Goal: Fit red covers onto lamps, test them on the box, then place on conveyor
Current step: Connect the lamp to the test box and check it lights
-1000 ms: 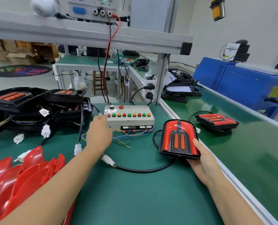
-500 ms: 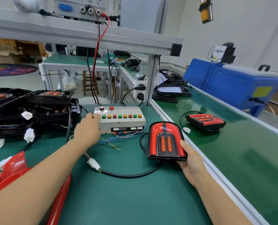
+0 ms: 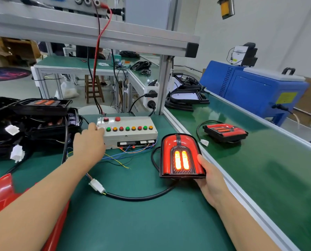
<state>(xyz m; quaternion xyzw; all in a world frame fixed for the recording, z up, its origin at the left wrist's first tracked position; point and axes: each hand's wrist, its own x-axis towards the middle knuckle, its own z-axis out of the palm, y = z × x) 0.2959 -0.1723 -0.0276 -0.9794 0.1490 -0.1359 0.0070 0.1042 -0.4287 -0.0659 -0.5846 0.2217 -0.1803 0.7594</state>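
The left hand (image 3: pixel 89 144) covers the near-left corner of the test box (image 3: pixel 127 132), so its fingertips and whichever button they meet cannot be seen. The right hand (image 3: pixel 211 180) wraps under the lit lamp (image 3: pixel 182 156); its fingers are out of sight beneath the housing (only the thumb shows). The red covers (image 3: pixel 0 194) are cut off by the left edge. Labels on the box are too small to read.
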